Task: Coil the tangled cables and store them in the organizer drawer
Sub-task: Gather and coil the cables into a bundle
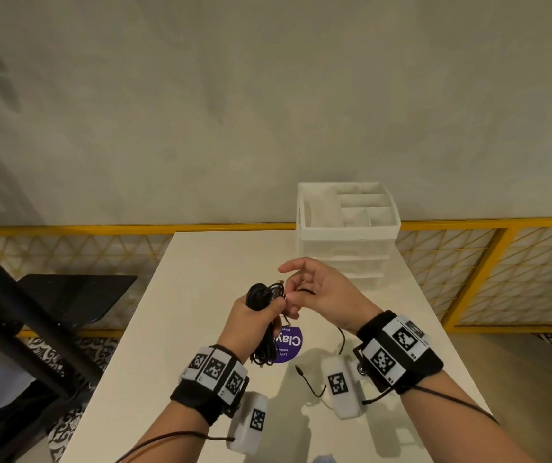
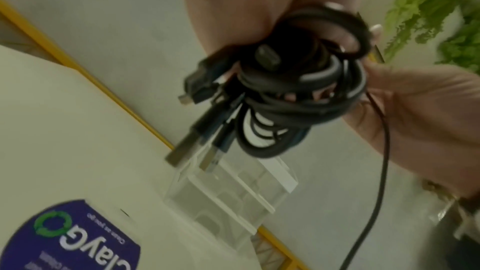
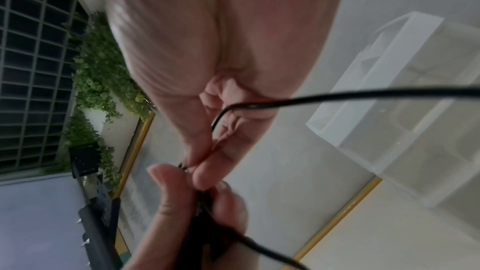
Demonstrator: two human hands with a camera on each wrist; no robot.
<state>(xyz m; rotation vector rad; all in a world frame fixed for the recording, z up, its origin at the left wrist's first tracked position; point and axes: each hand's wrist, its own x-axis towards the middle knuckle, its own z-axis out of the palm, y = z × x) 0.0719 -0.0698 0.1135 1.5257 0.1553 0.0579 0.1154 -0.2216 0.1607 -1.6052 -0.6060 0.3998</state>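
The left hand (image 1: 254,317) was raised above the table (image 1: 201,295), fist curled round a bundle of black cables (image 1: 263,295). The right hand (image 1: 321,292) met it, thumb and finger pinching a thin strand, forefinger extended. The white organizer (image 1: 348,228) stood just beyond.

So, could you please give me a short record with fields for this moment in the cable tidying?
left hand: grips the cable bundle, held above the table
right hand: pinches a thin cable strand at the bundle
organizer: white, at the table's far edge, drawers shut
sticker: purple, on the table below the hands
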